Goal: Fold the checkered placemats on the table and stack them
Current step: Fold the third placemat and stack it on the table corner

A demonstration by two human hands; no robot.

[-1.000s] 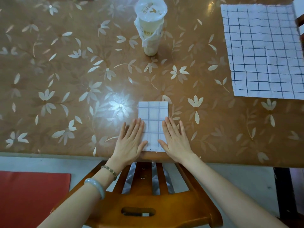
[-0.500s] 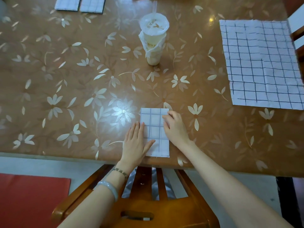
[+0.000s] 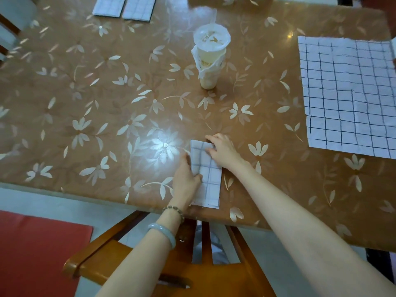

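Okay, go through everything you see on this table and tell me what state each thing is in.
Near placemat: folded narrow, at the near edge of the table.
Left hand: grips its left edge, thumb on top.
Right hand: pinches its far end.
Far placemats: two, folded, side by side.
Right placemats: unfolded, spread flat, overlapping.
Drink cup: upright, lid sealed.

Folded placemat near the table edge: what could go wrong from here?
The folded placemat lies close to the table edge and might slip off. The left hand and right hand pinch only its margins; folds might open. The cup stands beyond it and could be knocked.
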